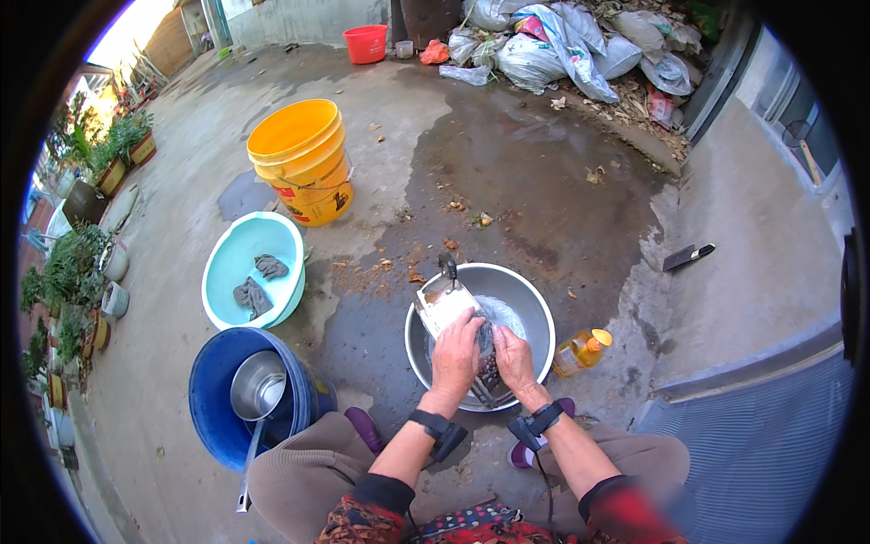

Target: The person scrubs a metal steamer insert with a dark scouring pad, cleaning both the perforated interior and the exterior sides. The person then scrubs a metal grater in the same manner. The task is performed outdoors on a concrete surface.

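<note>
A grey metal basin (535, 306) with a pale rim stands on the ground between my feet, with suds and water inside. Tilted over it is a rectangular metal object (445, 304) with a white, stained face and a black fitting at its upper end; its exact kind is unclear. My left hand (457, 353) lies over the object's near part and grips it. A dark grey cloth or scrubber (485, 338) is bunched between both hands. My right hand (514, 358) presses this clump from the right side, its fingers curled. Below my hands, the object's lower end is dark and wet, partly hidden.
Right of the basin stands a yellow pump bottle (576, 353). On the left are a blue bucket (204, 401) holding a metal ladle (257, 387), a teal basin (221, 285) with grey rags (253, 297), and a yellow bucket (306, 177). A cleaver (688, 257) lies at right.
</note>
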Action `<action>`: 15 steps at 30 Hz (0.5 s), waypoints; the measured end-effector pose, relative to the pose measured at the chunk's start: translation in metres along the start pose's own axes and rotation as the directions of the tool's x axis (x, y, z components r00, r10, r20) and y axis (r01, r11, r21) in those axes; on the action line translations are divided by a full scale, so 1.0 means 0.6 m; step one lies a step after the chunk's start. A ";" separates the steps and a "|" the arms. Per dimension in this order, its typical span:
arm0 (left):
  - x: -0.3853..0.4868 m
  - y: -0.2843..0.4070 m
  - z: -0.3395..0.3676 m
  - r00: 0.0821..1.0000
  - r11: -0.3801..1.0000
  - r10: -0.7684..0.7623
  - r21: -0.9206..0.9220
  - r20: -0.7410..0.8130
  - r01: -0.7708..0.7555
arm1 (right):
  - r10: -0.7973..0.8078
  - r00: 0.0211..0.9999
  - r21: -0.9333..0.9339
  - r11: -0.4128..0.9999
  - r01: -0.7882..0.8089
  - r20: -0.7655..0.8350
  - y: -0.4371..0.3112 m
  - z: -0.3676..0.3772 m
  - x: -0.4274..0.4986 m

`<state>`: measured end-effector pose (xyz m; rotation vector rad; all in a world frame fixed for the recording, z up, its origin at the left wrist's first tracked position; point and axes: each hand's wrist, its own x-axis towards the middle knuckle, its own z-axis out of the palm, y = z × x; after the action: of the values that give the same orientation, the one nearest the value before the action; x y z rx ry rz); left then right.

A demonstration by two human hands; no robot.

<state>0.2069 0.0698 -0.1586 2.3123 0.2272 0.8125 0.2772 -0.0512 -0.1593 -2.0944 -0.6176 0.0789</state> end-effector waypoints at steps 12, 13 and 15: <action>0.024 0.007 -0.022 0.999 0.993 -0.025 0.110 -0.043 0.030 | -0.034 0.997 -0.042 0.999 0.031 -0.067 0.011 0.003 -0.014; 0.006 0.019 -0.020 0.999 0.996 0.010 0.089 -0.045 -0.006 | -0.041 0.997 -0.034 0.999 0.039 -0.070 0.012 0.003 -0.015; -0.005 0.022 -0.019 0.995 0.995 0.098 0.038 -0.033 -0.097 | -0.058 0.994 -0.002 0.998 0.058 -0.095 0.013 0.002 -0.018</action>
<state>0.1970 0.0646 -0.1450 2.3603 0.1462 0.9054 0.2704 -0.0589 -0.1681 -2.0650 -0.6199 -0.0530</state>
